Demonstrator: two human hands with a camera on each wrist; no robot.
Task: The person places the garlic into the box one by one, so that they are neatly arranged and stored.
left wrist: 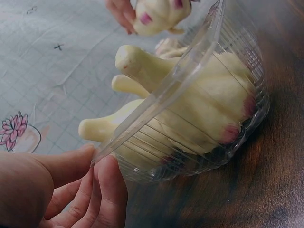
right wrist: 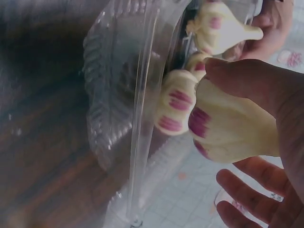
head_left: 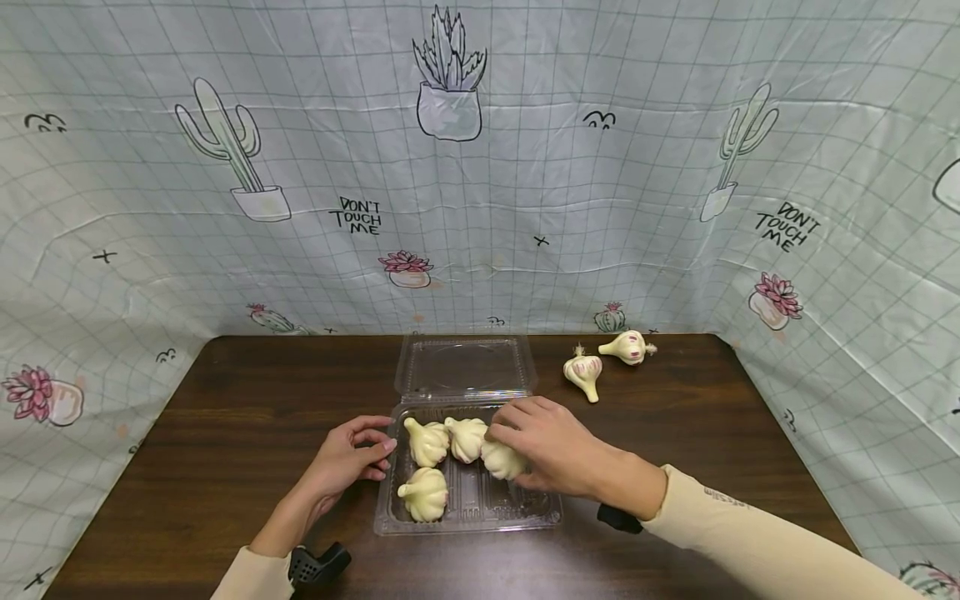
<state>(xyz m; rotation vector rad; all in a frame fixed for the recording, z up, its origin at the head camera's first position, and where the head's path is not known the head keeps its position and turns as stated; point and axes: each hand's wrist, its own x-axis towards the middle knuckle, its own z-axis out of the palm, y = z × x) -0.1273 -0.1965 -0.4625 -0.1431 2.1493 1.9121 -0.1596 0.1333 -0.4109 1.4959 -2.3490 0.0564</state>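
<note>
My left hand (head_left: 347,454) pinches the left rim of a clear plastic clamshell container (head_left: 480,527) between thumb and fingers, as the left wrist view shows. A garlic bulb (head_left: 501,460) is in my right hand (head_left: 553,446), over the container's right half. In the right wrist view the thumb lies along one side of this held bulb (right wrist: 223,121), with fingers on the other. Three more bulbs sit inside: one back left (head_left: 428,444), one back middle (head_left: 467,439) and one front left (head_left: 424,497). The lid (head_left: 465,367) stands open behind.
Two garlic bulbs with purple marks lie on the dark wooden table (head_left: 255,417) at the back right, one nearer (head_left: 583,372) and one farther (head_left: 628,347). A patterned cloth (head_left: 480,208) hangs behind the table and down both sides.
</note>
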